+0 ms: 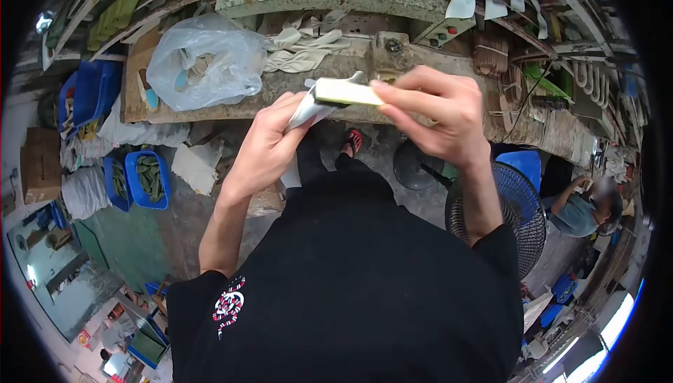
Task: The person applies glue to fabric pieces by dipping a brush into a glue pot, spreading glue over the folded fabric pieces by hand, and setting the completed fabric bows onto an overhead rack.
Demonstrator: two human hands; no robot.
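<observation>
My left hand is closed round a whitish-grey piece, which looks like a strap or strip of material. Between the fingers and thumb of my right hand is the end of a pale yellow flat block with a dark underside. The block's other end touches or overlaps the whitish piece near my left fingers; the exact contact is hard to make out. Both hands are raised in front of the workbench. Beyond them, pale cloth strips lie on the bench.
A clear plastic bag stands on the wooden bench, left of a metal block. Blue bins are at the left. A black fan stands close to my right arm. Another person sits at the far right.
</observation>
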